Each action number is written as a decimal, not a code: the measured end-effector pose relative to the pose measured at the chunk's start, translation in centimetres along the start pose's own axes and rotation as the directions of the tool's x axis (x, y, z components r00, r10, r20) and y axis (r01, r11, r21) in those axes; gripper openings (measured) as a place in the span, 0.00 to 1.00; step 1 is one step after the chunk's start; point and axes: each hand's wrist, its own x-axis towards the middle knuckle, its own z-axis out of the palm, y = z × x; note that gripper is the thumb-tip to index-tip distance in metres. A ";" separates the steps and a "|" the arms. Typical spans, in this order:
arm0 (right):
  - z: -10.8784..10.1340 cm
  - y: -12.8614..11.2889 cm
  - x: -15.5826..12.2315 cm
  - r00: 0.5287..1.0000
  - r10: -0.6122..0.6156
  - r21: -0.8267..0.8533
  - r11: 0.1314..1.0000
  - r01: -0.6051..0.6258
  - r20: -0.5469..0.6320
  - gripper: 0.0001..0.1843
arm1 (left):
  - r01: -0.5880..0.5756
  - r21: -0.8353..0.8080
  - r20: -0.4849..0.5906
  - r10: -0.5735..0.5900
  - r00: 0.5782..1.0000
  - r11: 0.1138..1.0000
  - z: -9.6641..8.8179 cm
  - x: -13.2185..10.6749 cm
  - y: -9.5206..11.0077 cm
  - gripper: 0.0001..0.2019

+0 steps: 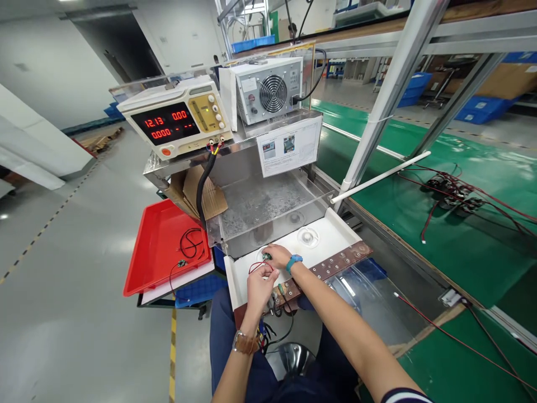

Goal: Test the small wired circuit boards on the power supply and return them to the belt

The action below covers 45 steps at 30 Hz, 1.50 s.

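Circuit board (267,256) in right hand (278,256), white tray (331,230) below; grey floor (84,252)

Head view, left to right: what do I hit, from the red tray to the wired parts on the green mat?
Red tray → left hand → right hand → round white fitting → white rod → cluster of black parts with red wires.

a wooden pallet (99,141) lies on grey floor (84,240).
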 end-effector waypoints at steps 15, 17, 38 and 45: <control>0.2 0.2 0.1 1.000 -0.014 0.004 1.000 0.014 -0.001 0.17 | 0.102 0.016 0.080 -0.103 0.991 0.995 1.0 1.7 -3.6 0.18; 0.1 0.1 0.1 1.000 -0.010 0.010 1.000 0.010 0.001 0.17 | 0.112 0.007 0.084 -0.113 0.990 0.994 1.0 1.6 -3.5 0.18; -0.3 -1.2 -0.3 1.000 0.021 0.060 0.998 -0.020 -0.021 0.16 | 0.128 -0.107 0.047 -0.123 0.991 0.986 1.1 1.6 -3.9 0.16; -0.6 -1.5 -0.3 1.000 0.020 0.078 0.997 -0.018 -0.024 0.17 | 0.120 -0.119 0.024 -0.118 0.993 0.986 1.4 2.0 -4.8 0.17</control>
